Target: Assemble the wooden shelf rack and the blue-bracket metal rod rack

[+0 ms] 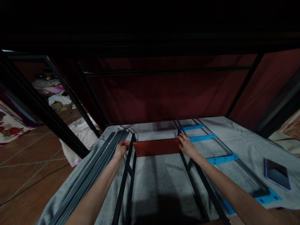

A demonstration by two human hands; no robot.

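Observation:
A reddish-brown board spans the gap between two dark ladder-like metal frames, the left frame and the right frame, near their far ends. My left hand is at the outer side of the left frame, beside the board's left end, its fingers bent toward the bar. At the board's right end, my right hand has its fingers on the corner where board and right frame meet. Whether either hand grips the frame or the board is hard to make out.
Grey cloth lies underneath. Dark grey tubes are bundled at left. Rails with blue crosspieces and a phone lie at right. Black posts and a dark red panel surround the surface.

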